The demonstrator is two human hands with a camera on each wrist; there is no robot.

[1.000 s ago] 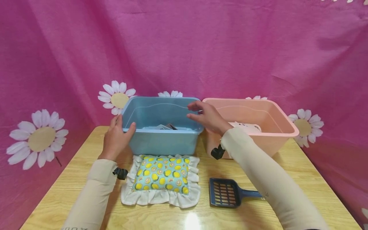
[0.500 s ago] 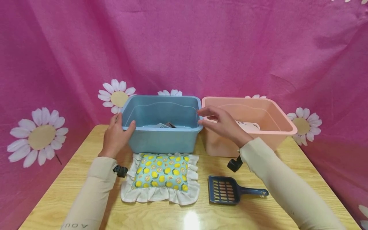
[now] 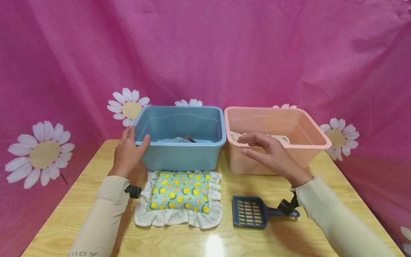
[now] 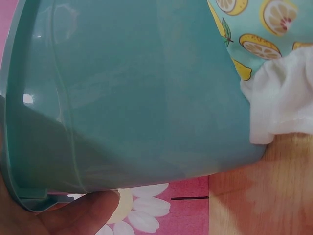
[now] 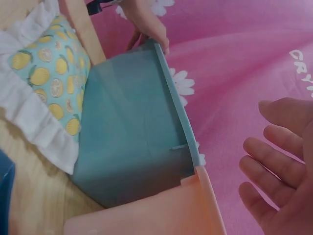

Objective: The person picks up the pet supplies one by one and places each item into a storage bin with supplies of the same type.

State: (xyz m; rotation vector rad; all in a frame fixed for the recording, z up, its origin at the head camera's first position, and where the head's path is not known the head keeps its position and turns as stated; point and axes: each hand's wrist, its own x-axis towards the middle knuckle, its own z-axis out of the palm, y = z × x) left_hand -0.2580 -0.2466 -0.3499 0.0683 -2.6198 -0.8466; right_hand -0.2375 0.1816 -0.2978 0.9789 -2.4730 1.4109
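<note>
Left hand: the person's left hand (image 3: 126, 155) grips the near left corner of a blue, rectangular, deep plastic tub (image 3: 181, 157), its thumb at the front rim and its fingers on the outer left side.
Left arm: a cream sleeve (image 3: 101, 214) runs up from the lower edge of the head view, almost straight; a small black wrist camera (image 3: 133, 191) sits at the cuff.
Right hand: the person's right hand (image 3: 273, 153) is open and holds nothing, its fingers loosely bent, its thumb set apart from them. In the head view it overlaps the near rim of a peach-pink, rectangular, deep plastic tub (image 3: 242, 162); the right wrist view shows it apart from that rim.
Right arm: the other cream sleeve (image 3: 340, 214) slants in from the lower right; a black wrist camera (image 3: 285, 207) hangs under the wrist, covering part of the scoop handle.
Tubs: side by side on the light wooden table (image 3: 74, 200), blue on the left, peach-pink on the right.
Inside: small grey and brown items in the blue tub, too hidden to name; a pale, dark-spotted item in the peach-pink one.
Cushion: a lemon-print, white-ruffled fabric cushion (image 3: 179, 192) lies before the blue tub.
Scoop: a dark blue, slotted plastic scoop (image 3: 250, 212) lies right of the cushion.
</note>
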